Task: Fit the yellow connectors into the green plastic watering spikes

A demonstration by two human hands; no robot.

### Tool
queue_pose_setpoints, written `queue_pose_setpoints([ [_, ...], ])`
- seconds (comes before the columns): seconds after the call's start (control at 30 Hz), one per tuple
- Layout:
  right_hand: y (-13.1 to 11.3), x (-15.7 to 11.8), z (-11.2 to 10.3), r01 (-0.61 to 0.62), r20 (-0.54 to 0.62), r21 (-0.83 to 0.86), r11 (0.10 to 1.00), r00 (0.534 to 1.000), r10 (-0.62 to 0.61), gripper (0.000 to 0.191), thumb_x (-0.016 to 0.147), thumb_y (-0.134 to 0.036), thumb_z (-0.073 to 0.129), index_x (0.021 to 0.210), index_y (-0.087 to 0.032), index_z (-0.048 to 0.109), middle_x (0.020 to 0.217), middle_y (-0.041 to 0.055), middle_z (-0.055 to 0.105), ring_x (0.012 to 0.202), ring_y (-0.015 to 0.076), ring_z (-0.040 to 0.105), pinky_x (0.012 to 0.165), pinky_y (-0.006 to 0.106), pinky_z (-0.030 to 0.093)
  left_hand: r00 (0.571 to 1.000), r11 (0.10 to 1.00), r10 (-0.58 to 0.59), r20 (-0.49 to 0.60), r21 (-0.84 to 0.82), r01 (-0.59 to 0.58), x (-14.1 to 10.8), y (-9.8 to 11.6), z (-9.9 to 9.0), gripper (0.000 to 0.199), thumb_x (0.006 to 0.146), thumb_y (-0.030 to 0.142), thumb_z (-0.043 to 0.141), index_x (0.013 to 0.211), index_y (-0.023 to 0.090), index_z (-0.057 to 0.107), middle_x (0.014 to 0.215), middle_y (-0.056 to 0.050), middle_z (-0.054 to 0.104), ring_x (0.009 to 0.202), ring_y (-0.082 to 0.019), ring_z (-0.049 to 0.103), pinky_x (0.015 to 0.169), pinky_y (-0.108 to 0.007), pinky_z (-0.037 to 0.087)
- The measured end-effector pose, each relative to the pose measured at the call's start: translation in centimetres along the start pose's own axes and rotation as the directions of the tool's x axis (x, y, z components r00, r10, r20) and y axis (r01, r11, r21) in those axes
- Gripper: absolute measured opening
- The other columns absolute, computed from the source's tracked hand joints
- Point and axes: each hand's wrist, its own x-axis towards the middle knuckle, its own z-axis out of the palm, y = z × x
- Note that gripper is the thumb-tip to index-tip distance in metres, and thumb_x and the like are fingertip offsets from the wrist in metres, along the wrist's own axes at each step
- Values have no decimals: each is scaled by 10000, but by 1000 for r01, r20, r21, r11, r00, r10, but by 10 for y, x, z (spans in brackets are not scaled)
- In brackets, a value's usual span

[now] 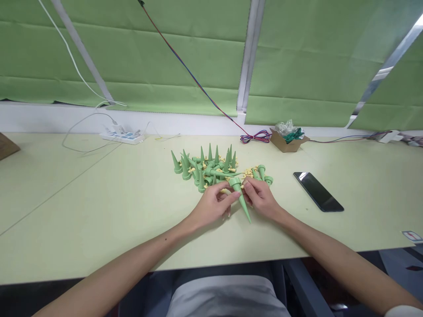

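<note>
My left hand (212,203) is closed around a green plastic watering spike (243,206), thumb across its upper part. The spike's wide ringed head is up and its point slants down toward me to the right. With bent fingers, my right hand (263,200) pinches a small yellow piece (242,186) at the side of the spike, just below the head. Whether that piece sits in the spike or only touches it, I cannot tell. Just beyond my hands lies a heap of similar green spikes (185,169), some upright, some lying down, with small yellow parts (249,172) among them.
A black phone (318,192) lies at the right on the pale table (99,220). Toward the back stand a small cardboard box (284,144) with plastic wrap, a coiled red-blue cable (256,137) and a white power strip (124,136). A brown cardboard edge (7,146) shows far left.
</note>
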Motion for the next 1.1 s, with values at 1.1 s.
queue_pose_setpoints([
  [1.1, -1, 1, 2, -5, 16, 2, 1000, 1000, 5, 450, 1024, -522, 421, 707, -211, 494, 602, -19, 513, 534, 125, 437, 543, 284, 354, 998, 990, -60, -3, -124, 59, 5, 4, -3, 594, 955, 654, 410, 639, 165, 526, 441, -15, 528, 358, -124, 504, 374, -232, 370],
])
